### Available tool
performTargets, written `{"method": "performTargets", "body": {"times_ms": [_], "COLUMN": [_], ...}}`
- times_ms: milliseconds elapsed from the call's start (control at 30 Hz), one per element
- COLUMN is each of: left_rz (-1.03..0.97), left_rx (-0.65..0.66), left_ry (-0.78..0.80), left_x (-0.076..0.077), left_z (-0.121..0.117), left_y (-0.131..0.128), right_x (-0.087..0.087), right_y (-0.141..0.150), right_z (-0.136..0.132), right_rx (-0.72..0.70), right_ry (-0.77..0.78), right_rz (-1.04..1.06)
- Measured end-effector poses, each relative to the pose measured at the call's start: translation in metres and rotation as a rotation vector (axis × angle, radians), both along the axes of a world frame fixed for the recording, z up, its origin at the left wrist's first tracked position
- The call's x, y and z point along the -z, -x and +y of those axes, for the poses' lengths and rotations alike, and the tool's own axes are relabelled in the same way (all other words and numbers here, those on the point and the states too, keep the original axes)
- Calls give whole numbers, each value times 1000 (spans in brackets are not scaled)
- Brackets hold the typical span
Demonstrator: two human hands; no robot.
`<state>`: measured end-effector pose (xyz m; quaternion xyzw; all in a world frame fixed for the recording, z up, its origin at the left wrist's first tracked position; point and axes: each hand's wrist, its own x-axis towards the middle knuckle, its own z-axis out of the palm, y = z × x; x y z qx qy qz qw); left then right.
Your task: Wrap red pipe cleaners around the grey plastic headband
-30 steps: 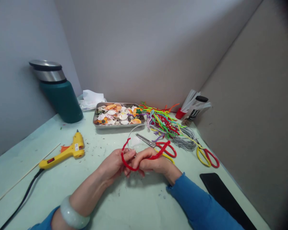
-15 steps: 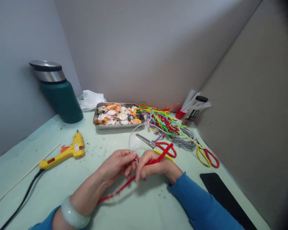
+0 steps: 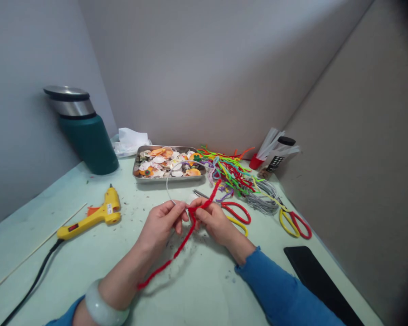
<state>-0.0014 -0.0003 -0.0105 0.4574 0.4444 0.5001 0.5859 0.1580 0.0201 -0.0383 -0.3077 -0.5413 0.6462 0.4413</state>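
Between my hands a fuzzy red pipe cleaner (image 3: 183, 245) bends round the end of a thin pale wire (image 3: 167, 182). My left hand (image 3: 163, 222) pinches the wire between thumb and fingers, and the wire arcs up and to the right past the tray. Closed on the pipe cleaner is my right hand (image 3: 216, 219), close beside the left. One end of the red strand sticks up past the right fingers; the other hangs down toward my left wrist. Behind the right hand lie scissors (image 3: 236, 213) with red and yellow handles, their blades partly hidden.
A metal tray (image 3: 170, 179) of shells stands at the back, beside a heap of coloured pipe cleaners (image 3: 229, 170) and a grey wire coil (image 3: 263, 199). Left are a yellow glue gun (image 3: 88, 219) and a green bottle (image 3: 88, 142). More scissors (image 3: 295, 224) lie right.
The red pipe cleaner now crosses the wire at my fingertips, its upper end pointing more steeply. My right hand has turned and both hands have shifted slightly; the wire arc has moved left.
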Motion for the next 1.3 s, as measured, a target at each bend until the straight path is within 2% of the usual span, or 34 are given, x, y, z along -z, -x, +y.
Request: {"method": "performTargets", "body": {"times_ms": [100,267,533,633,800,967,1167,1300], "left_rz": [127,232,183,191,212,192,371,530], "left_rx": [-54,-106,-118,-136,-143,-140,-88,-103], "left_ry": [-59,-63,-16,-8,-11,33,-64,-180], "left_x": [0,3,3,4,7,8,0,1], "left_z": [0,0,-1,0,0,0,-3,-1], "left_y": [-1,-2,-6,-6,-4,-3,-2,0], "right_x": [0,-1,2,-2,-14,-12,-19,-26], "right_y": [3,5,7,9,9,8,5,5], "right_z": [0,-1,-1,-3,-11,-13,-14,-15], "right_rx": [28,110,111,111,80,135,128,152], "right_ry": [-21,-31,30,42,10,-29,-66,-102], "right_rz": [-58,-68,-4,13,-109,-162,-241,-322]}}
